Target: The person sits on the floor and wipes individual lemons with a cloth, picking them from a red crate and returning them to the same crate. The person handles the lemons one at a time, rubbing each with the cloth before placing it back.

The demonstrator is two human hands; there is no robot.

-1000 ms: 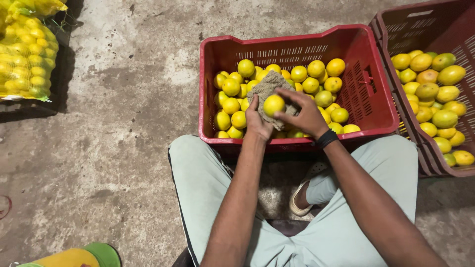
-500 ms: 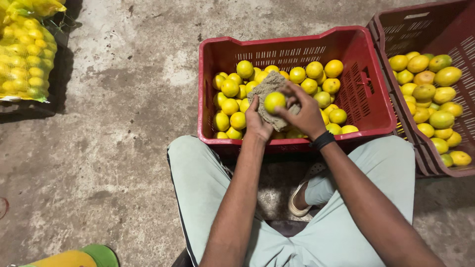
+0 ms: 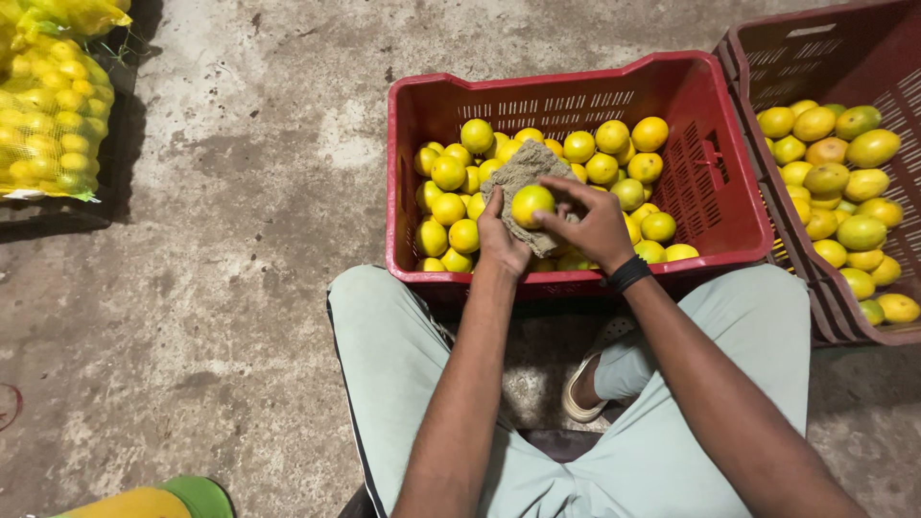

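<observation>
While left hand [image 3: 501,240] cups cloth [image 3: 523,177], right hand [image 3: 595,225] fingers pinch round fruit [image 3: 531,203]; no long axis discernible.

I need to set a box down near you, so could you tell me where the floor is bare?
The concrete floor is bare between the netted fruit sack and the near red crate. It is crowded at the right, where that crate touches the second crate; both hold fruit, and both hands work a fruit and cloth.

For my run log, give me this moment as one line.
left hand: holds cloth | right hand: grips yellow-green citrus fruit on cloth | over red crate
</observation>
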